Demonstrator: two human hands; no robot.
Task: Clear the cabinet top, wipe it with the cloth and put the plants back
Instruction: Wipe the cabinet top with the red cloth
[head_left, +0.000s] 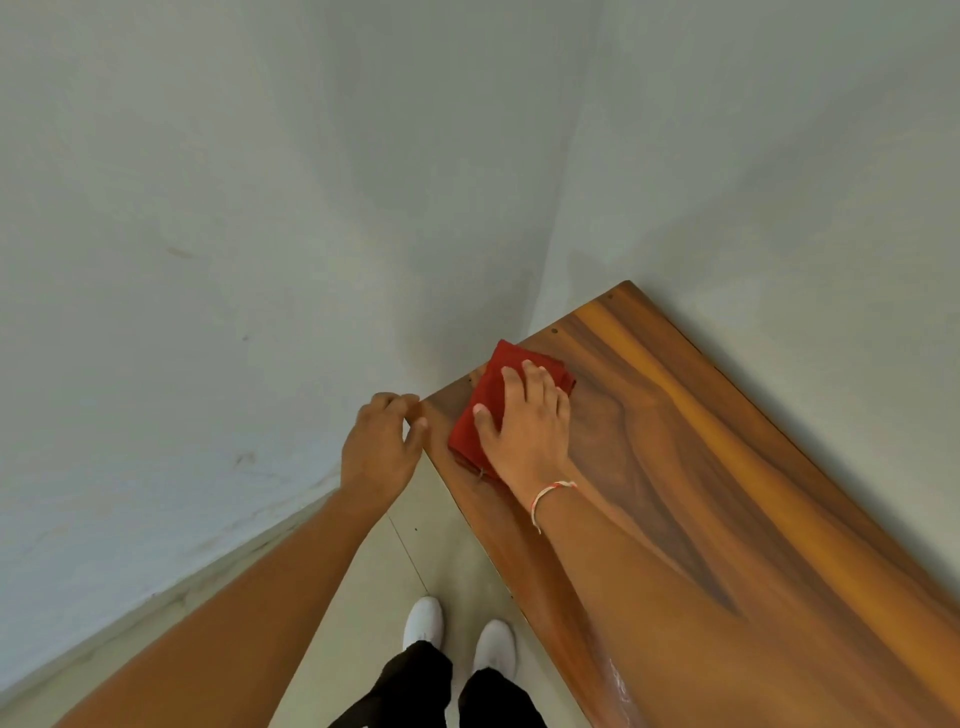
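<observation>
A folded red cloth (493, 384) lies on the brown wooden cabinet top (727, 467), near its far left corner. My right hand (524, 421) presses flat on the cloth with straight, spread fingers; a thin bracelet circles that wrist. My left hand (382, 441) is at the cabinet's near left corner, its curled fingers and thumb touching the corner's edge. No plants are in view.
Pale walls meet in a corner behind the cabinet's left end. The cabinet's long back edge runs along the right wall. Below is a light tiled floor (363, 597) with my white shoes (457, 634) close to the cabinet front.
</observation>
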